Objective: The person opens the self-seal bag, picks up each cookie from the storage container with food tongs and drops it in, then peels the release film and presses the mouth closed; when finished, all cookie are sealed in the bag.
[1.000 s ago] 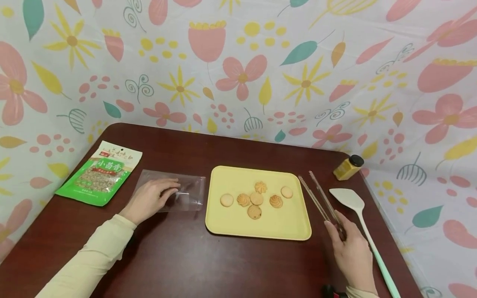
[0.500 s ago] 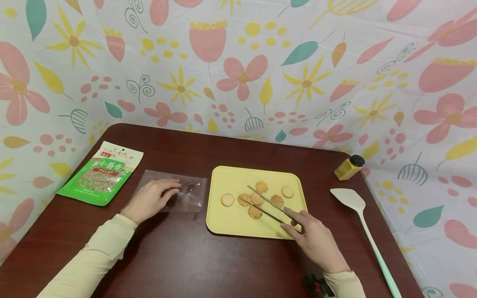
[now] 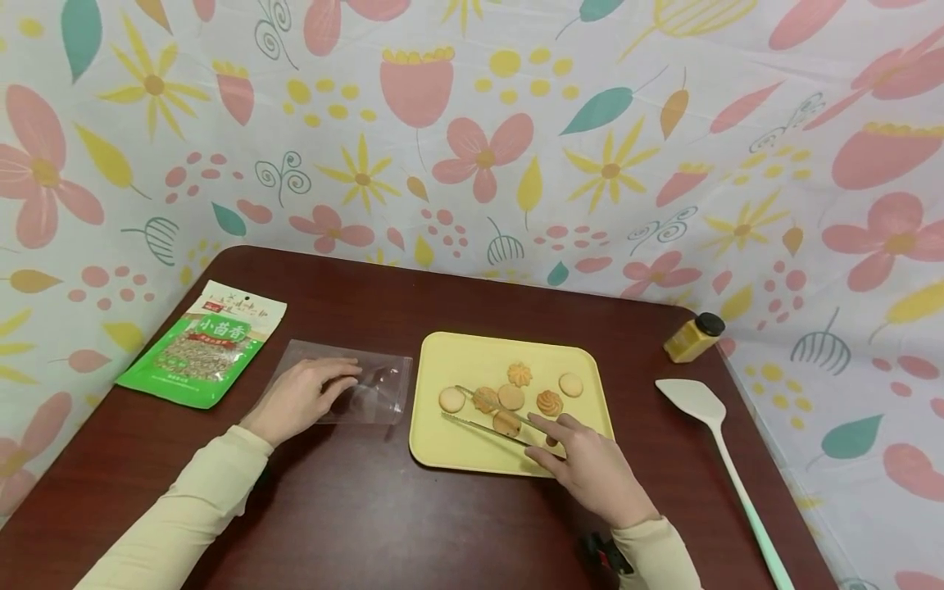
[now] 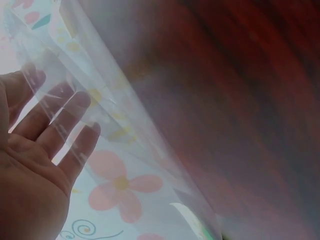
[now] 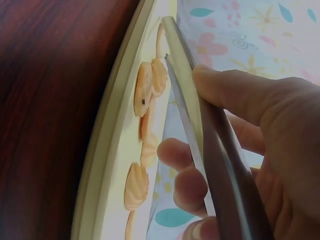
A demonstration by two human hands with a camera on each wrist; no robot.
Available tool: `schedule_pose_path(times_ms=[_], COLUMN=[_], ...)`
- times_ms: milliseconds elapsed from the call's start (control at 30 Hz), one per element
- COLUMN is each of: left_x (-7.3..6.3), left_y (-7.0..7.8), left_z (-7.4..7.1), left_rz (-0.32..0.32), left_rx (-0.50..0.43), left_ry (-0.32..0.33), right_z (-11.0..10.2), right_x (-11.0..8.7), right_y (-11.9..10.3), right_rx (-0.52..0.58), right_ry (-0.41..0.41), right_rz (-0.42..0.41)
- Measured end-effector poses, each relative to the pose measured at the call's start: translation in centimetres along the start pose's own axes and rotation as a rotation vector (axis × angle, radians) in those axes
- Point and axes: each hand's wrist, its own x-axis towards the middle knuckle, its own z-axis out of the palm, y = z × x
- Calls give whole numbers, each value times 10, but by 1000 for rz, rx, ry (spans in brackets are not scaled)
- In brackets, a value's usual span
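Note:
My left hand [image 3: 298, 400] lies over a clear plastic bag [image 3: 383, 392], left of the yellow tray [image 3: 435, 447]. Its fingers [image 4: 50, 132] are loosely extended against the clear film in the left wrist view, with no visible pinch. My right hand [image 3: 590, 471] holds metal tongs [image 3: 483, 428] over the tray, thumb on one arm and fingers on the other. The tong arms are apart, their tips near the leftmost round cookie [image 3: 451, 400]. In the right wrist view the tongs [image 5: 215, 132] stand above several cookies [image 5: 143, 90], including a swirled cookie [image 5: 136, 187].
A green and white seed packet [image 3: 202, 344] lies at the far left. At the back right stands a yellow jar [image 3: 689, 339] with a black lid. A white spatula [image 3: 693, 401] with a pale green handle lies along the right side. A floral curtain [image 3: 472, 123] hangs behind the table.
My right hand has carried the tongs left, from beside the tray's right edge to over the cookies and on toward the leftmost one. The left hand stays on the bag.

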Motion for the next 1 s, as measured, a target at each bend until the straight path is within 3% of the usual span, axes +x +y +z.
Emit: schedule_pose_path(times_ms=[667,1000], left_x=[0,-1], left_y=[2,1], left_z=[-1,1], left_rz=[-4,-13], left_rx=[-4,-3], left_ry=[0,0], right_z=[-5,-3], right_x=[2,0], right_y=[-7,-8], right_rx=[-118,-172], right_ry=[-43,-14], right_rz=[-43,-66])
